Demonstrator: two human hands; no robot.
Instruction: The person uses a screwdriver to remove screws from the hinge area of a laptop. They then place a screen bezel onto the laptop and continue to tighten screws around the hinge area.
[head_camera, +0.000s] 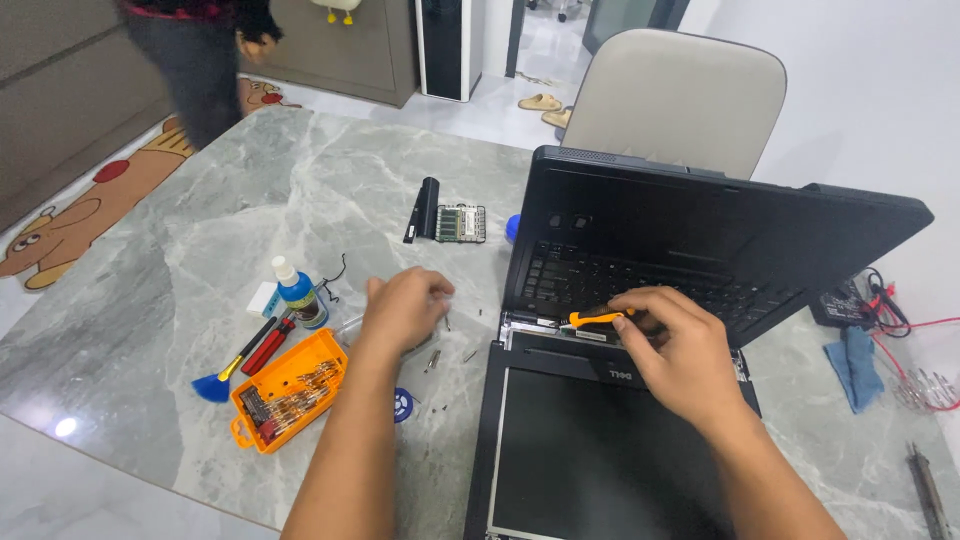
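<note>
Room: grey marble tabletop (250, 200) fills my view, with a pale chair (680, 95) at its far edge and a patterned floor mat (90, 210) off the left edge; another person (200, 50) stands beyond the far left corner.
Laptop: I see a black laptop (650, 300) at the near right of the tabletop, opened flat, keyboard half tilted up toward the far edge and screen half lying toward me.
Right hand: my right hand (680, 350) rests over the hinge area, fingers closed around an orange-handled screwdriver (595, 318) whose tip points left, at the hinge.
Left hand: my left hand (405, 310) sits just left of the laptop, fingers curled down on the tabletop; I cannot tell whether they pinch anything.
Screws: a few small loose screws (435, 358) lie beside that hand.
Bit case: an open orange bit case (290, 390) lies near the near left edge.
Bottle: a small blue bottle (298, 292) stands just beyond the case.
Far side: a memory module (460, 223) lies toward the far edge.
Right edge: a blue cloth (855, 365) lies near the right edge.
</note>
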